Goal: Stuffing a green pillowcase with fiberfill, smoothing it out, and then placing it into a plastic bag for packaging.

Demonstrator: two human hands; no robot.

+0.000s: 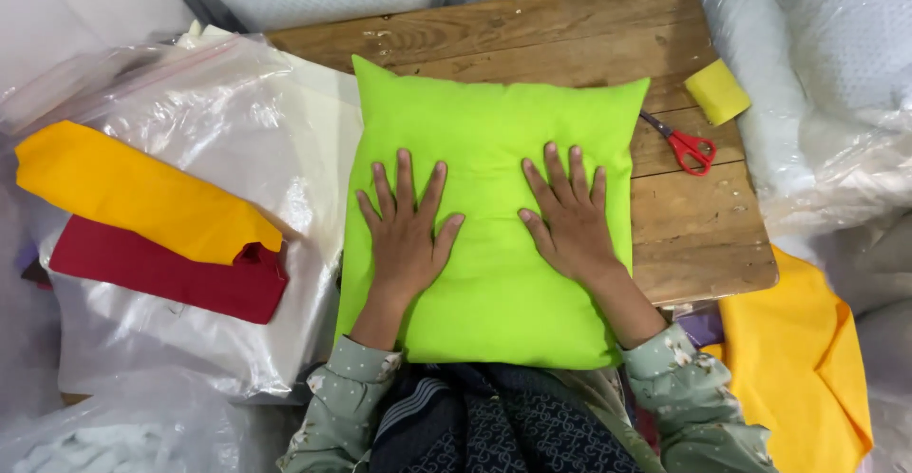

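Pressing flat, the left hand (407, 236) and right hand (568, 217) lie wide open, fingers spread, on the lime-green cushion (489, 131) resting on the wooden table (693, 236). Even, outward strokes from the middle would probably smooth the stuffing best.

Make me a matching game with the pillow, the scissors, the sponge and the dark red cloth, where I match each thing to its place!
Things:
1. lime green pillow
2. red-handled scissors
3. yellow sponge
4. dark red cloth

Places:
A. on the plastic bag, partly under the orange-yellow cloth
B. near the far right corner of the wooden table
C. under both flat hands, the left hand and the right hand
D. on the table, between the pillow and the sponge

Pairs: 1-C, 2-D, 3-B, 4-A
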